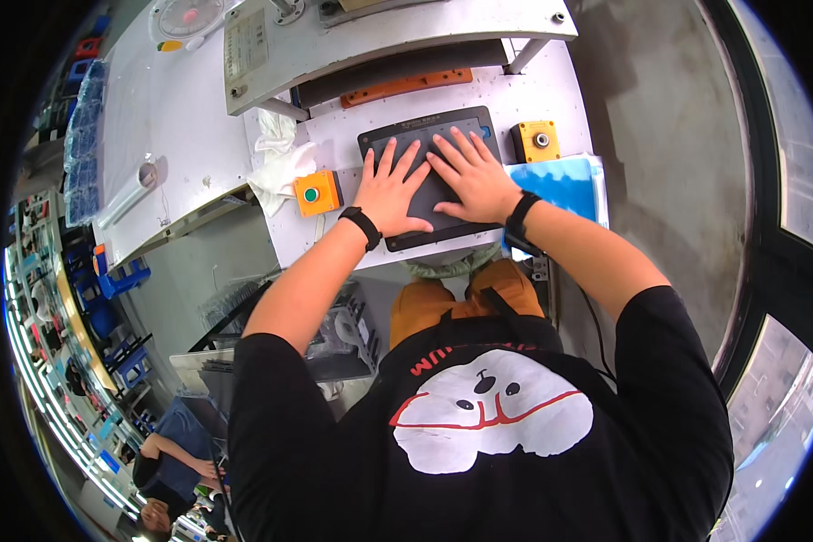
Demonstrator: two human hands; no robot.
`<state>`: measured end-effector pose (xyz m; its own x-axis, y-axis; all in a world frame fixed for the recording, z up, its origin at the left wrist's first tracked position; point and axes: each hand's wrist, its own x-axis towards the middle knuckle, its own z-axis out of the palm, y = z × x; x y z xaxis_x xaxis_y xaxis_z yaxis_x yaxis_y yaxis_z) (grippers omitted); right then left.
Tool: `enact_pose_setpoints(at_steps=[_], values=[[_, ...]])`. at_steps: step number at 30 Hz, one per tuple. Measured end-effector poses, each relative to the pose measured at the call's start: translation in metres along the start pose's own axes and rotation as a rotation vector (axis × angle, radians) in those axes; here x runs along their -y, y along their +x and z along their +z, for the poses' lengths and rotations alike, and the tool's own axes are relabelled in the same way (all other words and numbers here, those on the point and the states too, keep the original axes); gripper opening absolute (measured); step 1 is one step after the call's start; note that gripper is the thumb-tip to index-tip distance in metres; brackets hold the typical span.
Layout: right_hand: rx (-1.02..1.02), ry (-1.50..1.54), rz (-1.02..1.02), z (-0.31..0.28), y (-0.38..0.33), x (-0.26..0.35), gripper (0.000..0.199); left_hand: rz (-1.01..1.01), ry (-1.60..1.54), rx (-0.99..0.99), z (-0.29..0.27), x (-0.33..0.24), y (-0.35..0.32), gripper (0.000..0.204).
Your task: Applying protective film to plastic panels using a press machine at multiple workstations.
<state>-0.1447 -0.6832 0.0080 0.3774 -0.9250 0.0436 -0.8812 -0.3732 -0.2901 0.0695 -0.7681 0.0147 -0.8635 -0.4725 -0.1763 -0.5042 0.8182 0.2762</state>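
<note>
Both palms lie flat on a dark rectangular plate (pixel 435 185) with a black frame and rounded corners, set on the white worktop in front of me. My left hand (pixel 391 191), fingers spread, covers its left half. Over the right half, my right hand (pixel 479 183) is spread too, its fingers angled toward the upper left. The thumbs point toward each other without touching. Each wrist wears a black band. What lies under the palms is hidden. A small blue patch (pixel 486 132) shows at the plate's upper right.
An orange box with a green button (pixel 312 194) stands left of the plate; a similar box with a metal button (pixel 541 141) is at right. Beyond is a metal press (pixel 397 50) on legs, with an orange bar (pixel 406 88). White cloth (pixel 285 167) and a blue-white packet (pixel 560 188) flank the plate.
</note>
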Motion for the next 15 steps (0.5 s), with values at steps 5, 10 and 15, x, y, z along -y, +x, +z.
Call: enact_pose_setpoints(at_steps=[5, 10, 15], values=[[0.013, -0.056, 0.195, 0.035, -0.003, 0.023, 0.08, 0.034, 0.078, 0.171, 0.003, 0.004, 0.007, 0.111], [-0.025, 0.027, 0.281, 0.04, -0.001, 0.026, 0.083, 0.024, 0.027, 0.158, 0.004, 0.004, 0.011, 0.113], [0.026, 0.048, 0.306, 0.035, 0.004, 0.018, 0.088, -0.03, -0.07, 0.155, -0.002, 0.0, 0.018, 0.114]])
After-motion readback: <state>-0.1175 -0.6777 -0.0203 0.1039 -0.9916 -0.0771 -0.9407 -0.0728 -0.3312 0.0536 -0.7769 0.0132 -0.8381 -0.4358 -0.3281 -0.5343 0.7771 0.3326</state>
